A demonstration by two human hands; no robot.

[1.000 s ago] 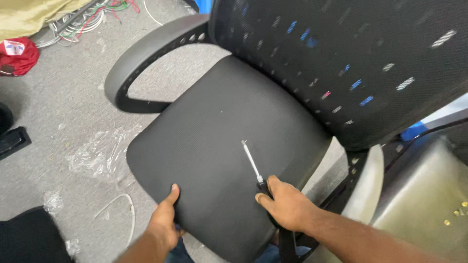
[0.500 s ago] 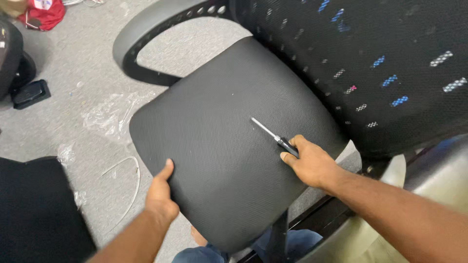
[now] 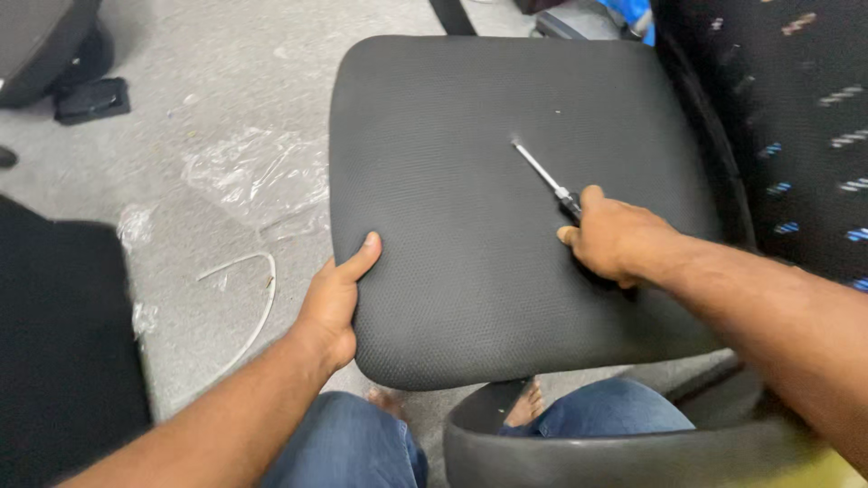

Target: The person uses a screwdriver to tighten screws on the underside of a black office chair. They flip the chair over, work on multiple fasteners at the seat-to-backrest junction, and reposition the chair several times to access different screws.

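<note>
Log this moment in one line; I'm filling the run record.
left hand: grips black fabric seat cushion edge | right hand: holds steel-shaft screwdriver on cushion

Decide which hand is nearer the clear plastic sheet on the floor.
Left. The left hand grips the seat edge just beside the plastic sheet; the right hand, holding the screwdriver, is farther across the seat.
</note>
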